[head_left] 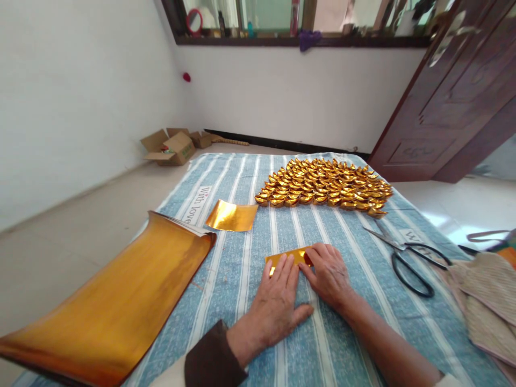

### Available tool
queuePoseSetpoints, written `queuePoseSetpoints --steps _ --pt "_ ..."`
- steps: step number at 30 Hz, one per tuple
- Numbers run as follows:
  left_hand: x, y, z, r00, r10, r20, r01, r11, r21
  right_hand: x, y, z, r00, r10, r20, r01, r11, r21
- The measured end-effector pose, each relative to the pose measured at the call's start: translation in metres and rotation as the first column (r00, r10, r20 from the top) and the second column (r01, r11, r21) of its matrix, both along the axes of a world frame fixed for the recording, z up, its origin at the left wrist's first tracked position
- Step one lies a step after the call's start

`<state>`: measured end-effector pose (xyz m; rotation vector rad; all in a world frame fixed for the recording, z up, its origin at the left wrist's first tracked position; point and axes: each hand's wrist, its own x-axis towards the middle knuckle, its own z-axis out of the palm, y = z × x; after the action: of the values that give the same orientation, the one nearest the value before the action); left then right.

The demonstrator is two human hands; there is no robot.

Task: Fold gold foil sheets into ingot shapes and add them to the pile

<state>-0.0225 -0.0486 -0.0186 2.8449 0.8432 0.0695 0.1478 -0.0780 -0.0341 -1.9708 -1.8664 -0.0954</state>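
A folded strip of shiny gold foil paper (299, 254) lies on the striped cloth in front of me. My left hand (274, 301) rests flat over its near left part, fingers stretched out and thumb apart. At the strip's right end, my right hand (328, 273) has its fingers bent and closed on the paper; a reddish-gold fold shows beside the thumb. Beyond the hands, to the left, sits a single square of gold paper (233, 216), slightly curled. A large stack of gold paper sheets (121, 295) curves along the left side. Many small folded gold ingots (322, 183) stand in rows at the far right.
Black-handled scissors (403, 247) lie partly spread on the blue striped cloth (229, 301), right of my hands. A beige fabric item (486, 295) lies at the right edge. Opened cardboard boxes (173, 150) sit on the floor behind left; a brown door (439, 102) stands at right.
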Motion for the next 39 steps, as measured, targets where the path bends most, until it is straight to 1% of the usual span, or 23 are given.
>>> queuePoseSetpoints --steps 4,7,11,15,20,22,24,26,27,28,29,30,31,32,33,35,39 --pt "-0.001 0.001 0.0 1.0 -0.023 -0.004 0.023 0.999 0.026 0.002 -0.001 -0.003 0.993 -0.02 -0.114 0.02 1.0 0.004" --pt "-0.001 0.002 0.001 0.999 -0.022 -0.03 0.023 0.999 0.036 0.009 -0.001 -0.006 0.982 -0.066 -0.177 0.067 0.998 0.002" --pt "-0.001 0.001 0.002 0.999 -0.018 -0.047 0.019 0.999 0.038 0.023 -0.003 -0.012 0.97 -0.132 -0.204 0.138 0.99 0.016" --pt "-0.001 0.002 0.001 1.0 -0.015 -0.021 0.016 0.999 0.046 0.035 -0.003 -0.015 0.958 -0.175 -0.226 0.184 0.983 0.019" --pt "-0.002 0.003 -0.004 1.0 -0.019 -0.003 0.019 0.998 0.063 0.05 -0.002 -0.017 0.949 -0.171 -0.264 0.178 0.984 0.003" --pt "-0.002 0.003 -0.003 1.0 -0.022 -0.013 0.023 0.998 0.059 0.056 -0.004 -0.014 0.943 -0.161 -0.291 0.166 0.986 -0.009" --pt "-0.002 0.002 -0.002 0.999 -0.02 -0.025 0.021 0.999 0.046 0.058 -0.007 -0.008 0.93 -0.175 -0.325 0.19 0.982 0.015" --pt "-0.001 0.001 0.0 0.999 -0.013 -0.042 0.015 0.999 0.031 0.055 -0.009 0.003 0.908 -0.186 -0.376 0.241 0.965 0.106" --pt "-0.001 0.001 0.001 0.999 -0.01 -0.047 0.011 1.0 0.027 0.05 -0.01 0.009 0.898 -0.159 -0.41 0.246 0.955 0.167" --pt "0.0 0.001 0.001 0.999 -0.007 -0.048 0.008 1.0 0.025 0.044 -0.009 0.014 0.888 -0.086 -0.451 0.193 0.961 0.196" --pt "0.0 0.001 0.001 0.999 -0.004 -0.045 0.005 1.0 0.025 0.036 -0.008 0.018 0.862 -0.001 -0.506 0.109 0.977 0.183" --pt "0.0 0.001 0.0 0.999 -0.001 -0.041 0.002 1.0 0.026 0.029 -0.005 0.021 0.83 0.071 -0.553 0.006 0.991 0.136" --pt "0.0 0.001 0.0 0.999 0.001 -0.04 0.0 1.0 0.025 0.021 -0.001 0.023 0.811 0.108 -0.575 -0.073 0.994 0.084" --pt "0.0 0.001 -0.001 0.999 0.001 -0.043 0.0 1.0 0.021 0.015 0.003 0.022 0.825 0.125 -0.551 -0.135 0.991 0.021" --pt "-0.001 0.001 -0.002 0.999 0.0 -0.052 0.001 1.0 0.015 0.011 0.007 0.021 0.856 0.126 -0.501 -0.161 0.987 -0.027" --pt "-0.002 0.001 -0.003 0.997 -0.007 -0.072 0.008 1.0 0.0 0.007 0.013 0.016 0.88 0.119 -0.46 -0.166 0.984 -0.063" --pt "-0.005 0.005 -0.002 0.997 -0.044 -0.069 0.043 0.999 -0.014 0.008 0.014 0.007 0.895 0.112 -0.433 -0.157 0.985 -0.068"
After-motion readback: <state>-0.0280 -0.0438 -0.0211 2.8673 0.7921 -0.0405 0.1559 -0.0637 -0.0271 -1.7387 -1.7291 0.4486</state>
